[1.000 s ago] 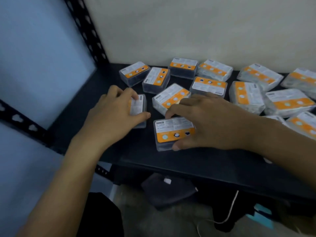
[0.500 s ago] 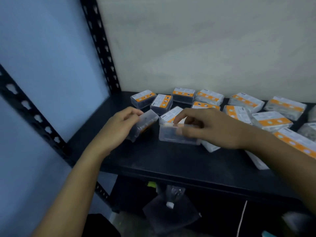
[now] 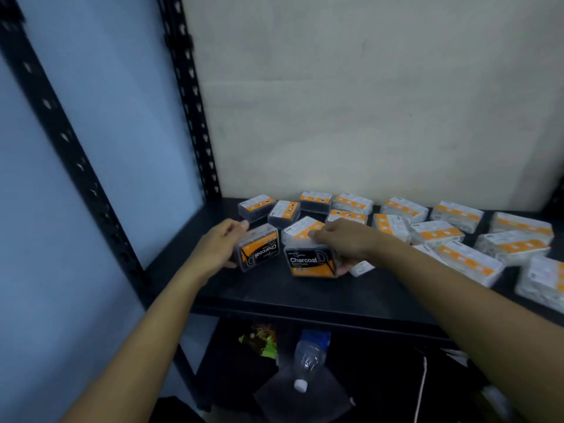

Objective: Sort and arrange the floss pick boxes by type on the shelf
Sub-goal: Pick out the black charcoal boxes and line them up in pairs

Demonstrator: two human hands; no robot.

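L hand (image 3: 222, 247) grips one Charcoal box (image 3: 258, 252), R hand (image 3: 341, 239) grips another (image 3: 310, 262), both tipped up at shelf (image 3: 274, 293) front-left. Best: read labels first, then set both flush in left corner w/ dark-type boxes (image 3: 255, 206), labels fwd.

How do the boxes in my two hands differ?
The left box is turned so its Charcoal print runs sideways; the right box shows it level. The left hand grips the left box from the side, the right hand the right box from above. Both are dark Charcoal boxes.
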